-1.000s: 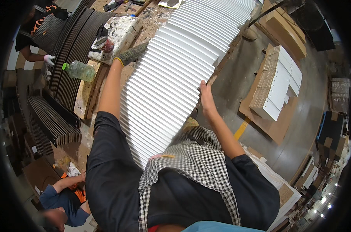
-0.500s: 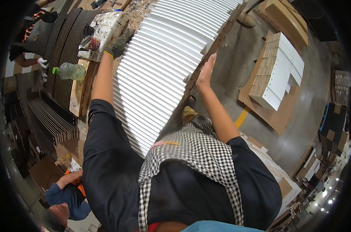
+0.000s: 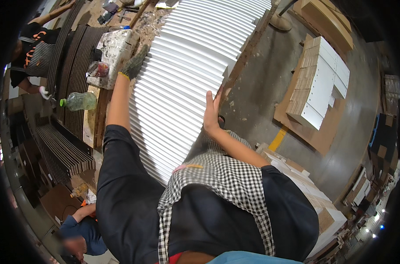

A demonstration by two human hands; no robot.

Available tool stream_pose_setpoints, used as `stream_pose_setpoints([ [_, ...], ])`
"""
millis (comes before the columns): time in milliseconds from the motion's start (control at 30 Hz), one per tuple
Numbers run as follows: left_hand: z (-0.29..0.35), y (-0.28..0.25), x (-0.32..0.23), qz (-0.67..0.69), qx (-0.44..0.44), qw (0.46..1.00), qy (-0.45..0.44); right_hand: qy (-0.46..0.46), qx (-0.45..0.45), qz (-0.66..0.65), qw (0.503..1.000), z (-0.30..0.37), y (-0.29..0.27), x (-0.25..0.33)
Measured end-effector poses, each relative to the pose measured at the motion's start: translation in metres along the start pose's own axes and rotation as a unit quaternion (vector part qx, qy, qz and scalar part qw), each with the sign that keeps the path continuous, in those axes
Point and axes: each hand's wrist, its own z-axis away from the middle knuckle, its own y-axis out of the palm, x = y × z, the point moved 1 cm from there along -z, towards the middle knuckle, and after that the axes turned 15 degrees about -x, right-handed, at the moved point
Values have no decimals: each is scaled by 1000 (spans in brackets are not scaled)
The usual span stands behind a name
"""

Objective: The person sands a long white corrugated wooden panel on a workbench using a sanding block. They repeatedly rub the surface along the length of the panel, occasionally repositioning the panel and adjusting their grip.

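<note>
A long row of white strips or panels (image 3: 178,83) stands packed side by side on the workbench in front of me, its right edge stepped where some ends stick out. My left hand (image 3: 135,65), in a dark grey glove with a yellow cuff, lies along the row's left edge with fingers stretched out. My bare right hand (image 3: 212,115) is at the right edge, fingers extended and thumb apart, its palm against or very close to the strip ends. Neither hand is wrapped around anything.
Left of the row are a stained white block (image 3: 114,55), a green-capped bottle (image 3: 82,101) and dark stacked strips (image 3: 74,66). Co-workers are at the left, one with a white-gloved hand (image 3: 45,93). White boards (image 3: 316,83) on cardboard lie on the floor at the right.
My right hand has moved left and nearer to me, from beside the bench to the strip ends. My left hand stays at the left edge. The view has shifted slightly.
</note>
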Motion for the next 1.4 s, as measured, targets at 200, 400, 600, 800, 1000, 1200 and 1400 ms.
stream_pose_setpoints([
  [200,-2,16,-7,25,14,1000,-3,-12,8,162,987,7,-21,2],
  [400,-15,25,-32,77,-19,997,9,-109,-31,151,982,-36,-40,30],
  [600,-71,48,-72,75,-51,995,52,-180,-12,79,980,-162,-12,10],
  [800,-69,54,-61,26,-52,997,56,-18,-38,82,996,-97,-4,20],
  [1000,-81,69,-68,25,-31,996,78,-19,16,139,990,-96,-34,41],
  [1200,-169,47,-71,177,38,981,63,-166,-19,170,971,-212,0,61],
  [1400,-188,49,-93,12,-41,993,-113,-46,18,181,982,-216,14,79],
])
